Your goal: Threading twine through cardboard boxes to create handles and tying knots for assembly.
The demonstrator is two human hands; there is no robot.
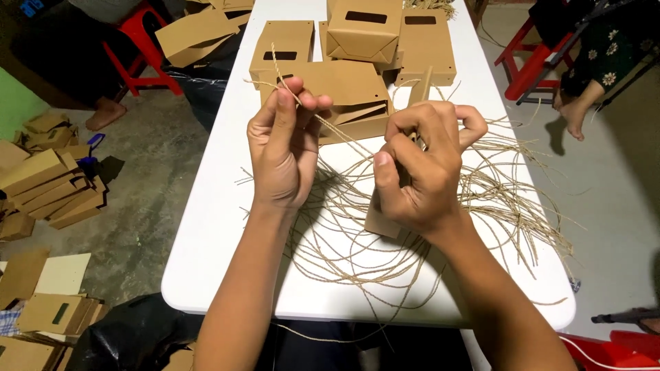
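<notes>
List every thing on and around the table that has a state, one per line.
left hand: pinching a twine strand, raised
right hand: closed on a flat brown cardboard piece
twine strand: taut between the hands
loose twine: tangled across the white table
paper bags: assembled, piled at the far end

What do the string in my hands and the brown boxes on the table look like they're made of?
String: looks like twisted paper or natural-fibre twine, tan, matte, with frayed ends. Brown boxes: apparently kraft cardboard, matte and uncoated, with sharp folds and cut slots. Table: smooth white, probably plastic, though hard to tell.
</notes>
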